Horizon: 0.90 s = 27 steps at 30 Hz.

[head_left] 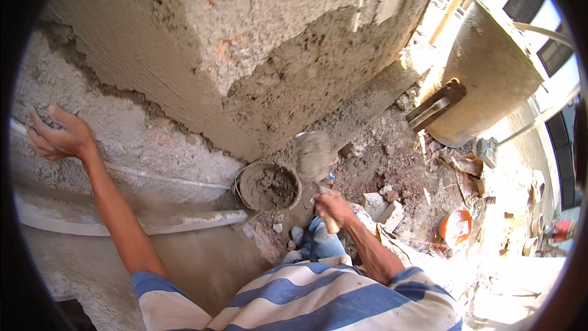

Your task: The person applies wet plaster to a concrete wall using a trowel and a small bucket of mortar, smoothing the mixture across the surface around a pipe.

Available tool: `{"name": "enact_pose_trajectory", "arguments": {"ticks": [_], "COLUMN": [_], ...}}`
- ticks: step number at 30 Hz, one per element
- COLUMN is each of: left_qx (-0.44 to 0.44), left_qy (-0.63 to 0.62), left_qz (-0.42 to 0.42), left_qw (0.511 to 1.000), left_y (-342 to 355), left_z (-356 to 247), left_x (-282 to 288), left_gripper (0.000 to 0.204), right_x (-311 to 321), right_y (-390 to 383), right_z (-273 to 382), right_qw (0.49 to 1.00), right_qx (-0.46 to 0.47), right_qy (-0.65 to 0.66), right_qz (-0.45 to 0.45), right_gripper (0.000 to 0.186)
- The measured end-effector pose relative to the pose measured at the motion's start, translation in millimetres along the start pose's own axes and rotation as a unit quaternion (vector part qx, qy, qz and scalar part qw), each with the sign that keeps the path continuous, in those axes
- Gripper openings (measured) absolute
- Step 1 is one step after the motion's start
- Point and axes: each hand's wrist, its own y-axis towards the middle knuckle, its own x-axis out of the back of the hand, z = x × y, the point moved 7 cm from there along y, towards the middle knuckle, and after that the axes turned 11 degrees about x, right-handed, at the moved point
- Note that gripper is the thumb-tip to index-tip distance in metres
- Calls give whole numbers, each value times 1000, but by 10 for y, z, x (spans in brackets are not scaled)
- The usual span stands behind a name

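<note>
My right hand [335,208] is wrapped round the wooden handle of a trowel [314,154]. Its broad blade is smeared with grey mortar and slightly blurred, just right of a bucket [298,192]. Wet mortar [267,185] lies inside this bucket, below the corner of the wall. Far to the left, my left hand [60,133] is raised beside the rough wall, its fingers loosely curved and thumb apart. Grey shows between thumb and fingers; whether that is mortar or the wall behind is unclear. Fresh plaster [300,67] covers parts of the wall.
A pale pipe [141,225] runs along the left wall base. Rubble [389,208] covers the ground to the right. A float [436,105] leans on a large curved container [490,67]. Farther right sits an orange tub [456,228].
</note>
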Motion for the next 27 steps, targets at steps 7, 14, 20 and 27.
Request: {"name": "enact_pose_trajectory", "arguments": {"ticks": [7, 14, 20, 27], "left_qx": [8, 6, -33, -52], "left_qy": [-4, 39, 34, 14], "left_qz": [-3, 6, -21, 23], "left_qw": [1000, 999, 999, 998], "left_y": [-45, -2, 16, 76], "left_z": [35, 208, -53, 12], "left_x": [67, 29, 34, 33], "left_gripper": [46, 43, 41, 44], "right_x": [1449, 2690, 2127, -1442], "right_y": [-1951, -3493, -752, 617], "right_z": [2505, 2872, 2810, 1517], "right_qw": [774, 205, 342, 823], "right_qx": [471, 463, 419, 447], "right_qy": [-101, -129, -117, -279], "right_qz": [-412, -853, -833, -213], "right_gripper": [19, 41, 42, 29]}}
